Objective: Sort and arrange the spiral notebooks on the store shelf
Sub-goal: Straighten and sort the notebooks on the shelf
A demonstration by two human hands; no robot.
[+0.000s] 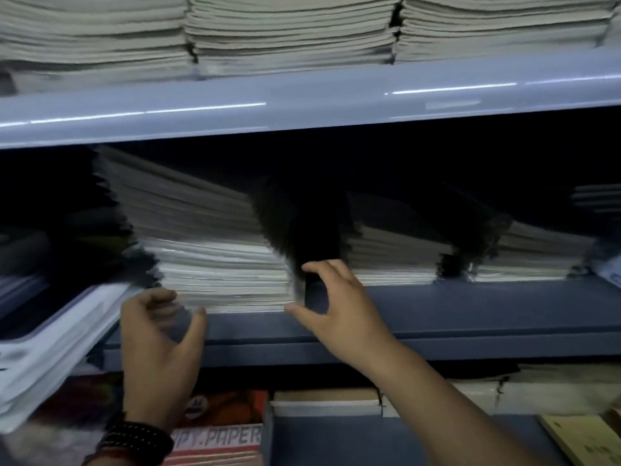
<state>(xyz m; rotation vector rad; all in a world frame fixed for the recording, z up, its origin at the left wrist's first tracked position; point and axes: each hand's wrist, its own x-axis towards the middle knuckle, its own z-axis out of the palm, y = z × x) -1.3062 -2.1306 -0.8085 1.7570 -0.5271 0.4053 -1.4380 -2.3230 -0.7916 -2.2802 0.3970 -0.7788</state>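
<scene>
A tall stack of spiral notebooks stands on the blue middle shelf, its white page edges facing me and dark spirals on both sides. My left hand hovers open at the stack's lower left corner, fingers curled near it. My right hand is open at the stack's lower right corner, thumb and forefinger spread around the dark gap beside it. Neither hand holds anything. Two lower stacks of notebooks stand further right on the same shelf.
The upper shelf carries several piles of paper-edged books. A slanted pile of white pads juts out at the left. Below lie a red "paper" pack, thin books and a yellow pad.
</scene>
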